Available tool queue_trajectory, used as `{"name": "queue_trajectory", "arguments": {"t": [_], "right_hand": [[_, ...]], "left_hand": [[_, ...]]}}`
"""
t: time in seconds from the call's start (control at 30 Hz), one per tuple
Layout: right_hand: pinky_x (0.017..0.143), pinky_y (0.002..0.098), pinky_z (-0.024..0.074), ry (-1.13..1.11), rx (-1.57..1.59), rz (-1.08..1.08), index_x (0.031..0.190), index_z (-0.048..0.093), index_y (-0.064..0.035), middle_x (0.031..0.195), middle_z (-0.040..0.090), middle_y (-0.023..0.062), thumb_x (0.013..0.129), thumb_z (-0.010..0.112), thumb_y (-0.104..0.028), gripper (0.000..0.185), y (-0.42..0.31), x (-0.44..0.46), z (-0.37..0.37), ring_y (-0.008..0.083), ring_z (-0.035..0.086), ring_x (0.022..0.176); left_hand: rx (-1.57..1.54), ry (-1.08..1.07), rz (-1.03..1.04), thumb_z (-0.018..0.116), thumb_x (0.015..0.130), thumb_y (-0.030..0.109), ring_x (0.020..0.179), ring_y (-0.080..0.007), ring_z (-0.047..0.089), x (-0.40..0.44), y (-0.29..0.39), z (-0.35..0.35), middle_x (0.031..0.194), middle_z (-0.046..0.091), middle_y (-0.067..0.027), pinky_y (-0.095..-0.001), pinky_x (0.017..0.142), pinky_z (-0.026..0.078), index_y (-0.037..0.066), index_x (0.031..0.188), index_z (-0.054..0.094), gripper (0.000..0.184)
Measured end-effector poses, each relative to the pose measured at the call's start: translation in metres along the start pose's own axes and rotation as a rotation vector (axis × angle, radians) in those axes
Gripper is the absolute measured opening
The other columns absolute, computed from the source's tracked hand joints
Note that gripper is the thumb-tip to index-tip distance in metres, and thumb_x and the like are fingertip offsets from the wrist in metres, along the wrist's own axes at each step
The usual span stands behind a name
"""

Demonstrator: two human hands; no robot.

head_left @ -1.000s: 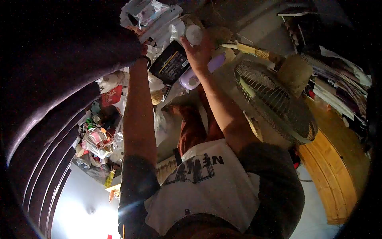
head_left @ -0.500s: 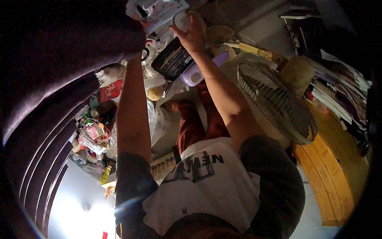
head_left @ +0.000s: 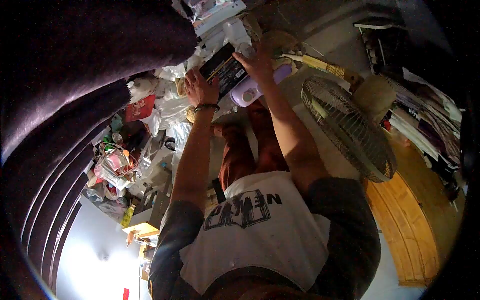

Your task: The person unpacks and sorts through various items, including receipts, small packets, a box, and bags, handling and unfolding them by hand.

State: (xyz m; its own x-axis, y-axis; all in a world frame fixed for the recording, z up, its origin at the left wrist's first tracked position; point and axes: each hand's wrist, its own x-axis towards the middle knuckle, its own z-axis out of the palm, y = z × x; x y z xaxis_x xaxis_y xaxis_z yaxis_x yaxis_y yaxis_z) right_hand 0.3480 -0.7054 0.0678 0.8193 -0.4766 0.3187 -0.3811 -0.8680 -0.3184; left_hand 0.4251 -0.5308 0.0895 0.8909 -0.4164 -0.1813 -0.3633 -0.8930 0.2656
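Observation:
My left hand (head_left: 201,89) is at the left side of a black box (head_left: 226,71) with printed text, its fingers spread and nothing seen in them. My right hand (head_left: 256,62) is closed round a pale round object (head_left: 245,50) above the box's right end. What that object is cannot be made out. Below my right hand lies a purple device (head_left: 247,93) with a round knob or opening. White plastic bags (head_left: 172,111) lie to the left of my left hand.
A fan in a wire cage (head_left: 347,127) stands to the right, with a yellow-wrapped stick (head_left: 320,64) above it. Dark fabric (head_left: 90,55) hangs at upper left. A red packet (head_left: 140,108) and tangled cables (head_left: 117,160) lie at left; a wooden board (head_left: 405,225) is at lower right.
My left hand has come out from behind the dark fabric, down to the box. My right hand, with the pale object, has moved slightly down and right since half a second ago.

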Motion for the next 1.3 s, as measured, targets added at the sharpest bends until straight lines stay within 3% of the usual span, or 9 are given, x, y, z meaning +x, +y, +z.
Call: {"name": "queue_trajectory", "arguments": {"t": [0.13, 0.23, 0.33, 0.57, 0.77, 0.83, 0.9, 1.13, 1.3], "right_hand": [[0.084, 0.0430, 0.0493, -0.197, 0.555, 0.482, 0.107, 0.061, -0.0015, 0.105, 0.062, 0.0223, 0.072, 0.075, -0.049, 0.061, -0.014, 0.004, 0.001, 0.0363, 0.061, 0.098], [0.076, 0.0468, 0.0518, -0.010, 0.403, 0.426, 0.093, 0.068, -0.0078, 0.095, 0.066, 0.0167, 0.075, 0.073, -0.044, 0.040, -0.018, -0.001, 0.023, 0.0352, 0.063, 0.089], [0.080, 0.0484, 0.0507, -0.086, 0.515, 0.571, 0.099, 0.066, -0.0013, 0.098, 0.065, 0.0197, 0.074, 0.073, -0.048, 0.053, -0.014, -0.009, 0.037, 0.0382, 0.062, 0.092], [0.088, 0.0406, 0.0484, -0.172, 0.531, 0.638, 0.129, 0.047, -0.0036, 0.120, 0.057, 0.0198, 0.077, 0.072, -0.043, 0.070, -0.013, -0.007, 0.016, 0.0339, 0.058, 0.109], [0.081, 0.0403, 0.0515, -0.027, 1.520, 0.810, 0.128, 0.050, -0.0057, 0.117, 0.057, 0.0164, 0.080, 0.071, -0.032, 0.058, -0.027, 0.027, -0.044, 0.0288, 0.060, 0.104], [0.079, 0.0396, 0.0521, 0.070, 1.190, 0.488, 0.124, 0.054, -0.0056, 0.115, 0.058, 0.0152, 0.082, 0.069, -0.028, 0.050, -0.030, 0.043, -0.052, 0.0257, 0.060, 0.101], [0.076, 0.0329, 0.0521, 0.182, 0.274, -0.094, 0.123, 0.056, -0.0070, 0.117, 0.057, 0.0122, 0.086, 0.067, -0.023, 0.042, -0.009, 0.075, -0.021, 0.0180, 0.060, 0.098], [0.081, 0.0368, 0.0498, -0.210, 0.013, -0.166, 0.120, 0.057, -0.0048, 0.113, 0.059, 0.0145, 0.083, 0.066, -0.031, 0.047, -0.010, 0.157, -0.005, 0.0245, 0.060, 0.098], [0.081, 0.0375, 0.0488, -0.296, -0.028, -0.232, 0.119, 0.057, -0.0034, 0.111, 0.061, 0.0153, 0.081, 0.067, -0.036, 0.051, -0.023, 0.175, 0.009, 0.0268, 0.060, 0.097]], "left_hand": [[0.175, -0.009, 0.220, 0.077, 0.067, 0.040, 0.118, -0.0303, 0.047, 0.012, -0.015, 0.020, 0.123, 0.052, -0.0127, -0.0426, 0.096, 0.040, 0.008, 0.126, 0.047, 0.073], [0.263, -0.117, 0.230, 0.077, 0.065, 0.038, 0.115, -0.0290, 0.048, 0.025, -0.012, 0.021, 0.118, 0.055, -0.0114, -0.0427, 0.096, 0.040, 0.008, 0.123, 0.050, 0.071], [0.323, 0.026, 0.339, 0.075, 0.067, 0.037, 0.115, -0.0275, 0.049, 0.025, -0.010, 0.018, 0.109, 0.060, -0.0091, -0.0420, 0.097, 0.039, 0.008, 0.111, 0.057, 0.056], [-0.226, -0.353, 0.216, 0.072, 0.074, 0.037, 0.081, -0.0268, 0.063, 0.026, -0.002, -0.018, 0.087, 0.066, -0.0104, -0.0414, 0.071, 0.048, 0.005, 0.087, 0.062, 0.036], [-0.739, -0.307, 0.051, 0.072, 0.082, 0.019, 0.077, -0.0095, 0.059, 0.012, -0.025, -0.081, 0.084, 0.066, -0.0045, -0.0288, 0.067, 0.048, 0.002, 0.090, 0.061, 0.022], [-1.145, -0.249, -0.103, 0.072, 0.083, 0.016, 0.086, -0.0098, 0.059, -0.001, -0.033, -0.089, 0.094, 0.067, -0.0034, -0.0275, 0.076, 0.048, 0.001, 0.102, 0.063, 0.026], [-1.250, -0.156, -0.228, 0.072, 0.083, 0.015, 0.089, -0.0108, 0.060, -0.013, -0.035, -0.104, 0.099, 0.067, -0.0036, -0.0271, 0.079, 0.048, 0.001, 0.108, 0.062, 0.030], [-1.814, -0.094, -0.575, 0.070, 0.080, 0.007, 0.094, -0.0228, 0.064, -0.031, -0.044, -0.084, 0.105, 0.066, -0.0079, -0.0373, 0.081, 0.054, -0.001, 0.112, 0.059, 0.034], [-1.874, -0.041, -0.644, 0.069, 0.082, 0.009, 0.093, -0.0252, 0.065, -0.040, -0.038, -0.079, 0.105, 0.065, -0.0106, -0.0373, 0.080, 0.055, 0.001, 0.111, 0.059, 0.032]]}}
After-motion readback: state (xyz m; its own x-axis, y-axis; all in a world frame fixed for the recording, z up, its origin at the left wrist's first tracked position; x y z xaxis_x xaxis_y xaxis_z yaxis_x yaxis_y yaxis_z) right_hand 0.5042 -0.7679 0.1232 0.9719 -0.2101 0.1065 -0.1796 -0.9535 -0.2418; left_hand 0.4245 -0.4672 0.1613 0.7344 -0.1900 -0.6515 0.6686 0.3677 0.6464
